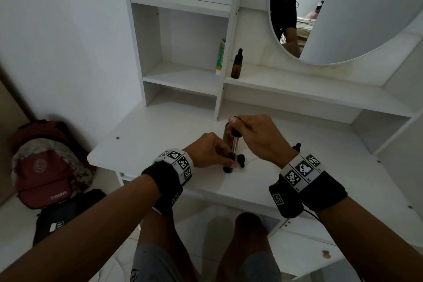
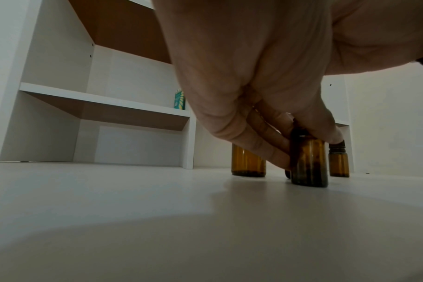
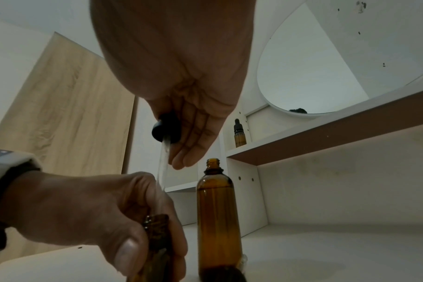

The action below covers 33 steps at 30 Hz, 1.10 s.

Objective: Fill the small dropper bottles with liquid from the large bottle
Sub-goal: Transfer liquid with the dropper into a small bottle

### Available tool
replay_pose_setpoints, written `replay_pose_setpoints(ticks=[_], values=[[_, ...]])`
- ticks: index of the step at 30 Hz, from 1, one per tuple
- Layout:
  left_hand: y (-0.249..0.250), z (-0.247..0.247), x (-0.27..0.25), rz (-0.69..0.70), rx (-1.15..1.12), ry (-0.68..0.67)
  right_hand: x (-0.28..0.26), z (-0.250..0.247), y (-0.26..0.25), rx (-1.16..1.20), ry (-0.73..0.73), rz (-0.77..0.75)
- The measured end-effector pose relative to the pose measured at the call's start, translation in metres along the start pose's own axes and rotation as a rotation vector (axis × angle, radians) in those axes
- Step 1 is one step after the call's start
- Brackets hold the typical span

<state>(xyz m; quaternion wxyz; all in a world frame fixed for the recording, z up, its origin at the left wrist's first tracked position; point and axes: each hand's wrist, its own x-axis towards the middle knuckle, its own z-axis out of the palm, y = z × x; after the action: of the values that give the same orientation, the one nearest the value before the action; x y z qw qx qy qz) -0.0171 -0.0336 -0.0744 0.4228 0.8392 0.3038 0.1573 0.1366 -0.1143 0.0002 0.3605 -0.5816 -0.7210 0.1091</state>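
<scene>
Two hands mid-desk [image 1: 160, 130]: left hand [image 1: 209, 150] grips small bottle [image 2: 309, 164], right hand [image 1: 256, 135] dropper [image 3: 165, 133].

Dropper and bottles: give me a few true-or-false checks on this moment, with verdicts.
1. The right hand holds the dropper above the small bottle. True.
2. The left hand rests flat on the desk. False: its grip is on the small bottle.
3. The large bottle is capped. False: its neck is open.
4. A capped dropper bottle stands on the shelf. True.
</scene>
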Motion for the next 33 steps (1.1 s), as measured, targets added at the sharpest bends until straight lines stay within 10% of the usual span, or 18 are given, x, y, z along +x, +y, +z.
replay_pose_setpoints(ticks=[25, 33], values=[[-0.003, 0.0, 0.001, -0.011, -0.003, -0.001, 0.003, -0.001, 0.001, -0.119, -0.045, -0.046], [-0.001, 0.0, 0.001, -0.023, -0.036, 0.004, 0.023, -0.031, -0.012, 0.001, 0.173, 0.011]])
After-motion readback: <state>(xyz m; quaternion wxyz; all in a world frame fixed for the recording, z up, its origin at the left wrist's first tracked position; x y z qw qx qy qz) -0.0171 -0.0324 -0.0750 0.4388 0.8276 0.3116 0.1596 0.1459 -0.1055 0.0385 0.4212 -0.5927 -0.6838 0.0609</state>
